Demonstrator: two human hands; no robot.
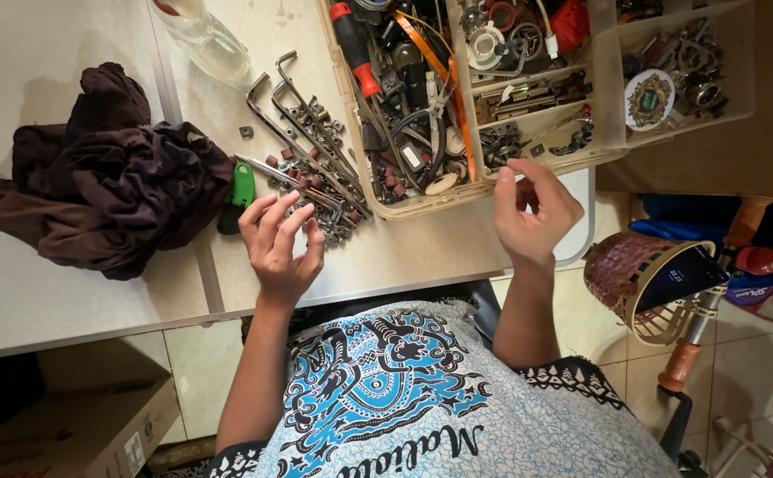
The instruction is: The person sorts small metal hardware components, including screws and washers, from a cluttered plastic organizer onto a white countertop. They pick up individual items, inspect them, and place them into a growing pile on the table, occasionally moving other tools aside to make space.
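Left hand (278, 248) nearest, fingers spread, empty, fingertips touching edge of loose pile of small metal parts (320, 190) on worktop (386, 257). Right hand (532, 212) half curled, empty, hovering at near rim of clear parts organizer (457, 190). Dark cloth (103, 190) well left. Hex keys (284, 102) beyond pile. Green-handled tool (242, 188) just beside left fingers.

Left hand (278, 243) flat on the table (404, 252), fingers spread, tips touching a pile of small metal parts (320, 199) and hex keys (293, 111). Green-handled tool (242, 188) just beside the index finger. Right hand (532, 212) raised, fingers loosely curled, empty, at the near edge of the clear plastic organizer box (528, 106). Dark cloth (107, 177) bunched well left; red-handled screwdriver (351, 44) lies in the box.
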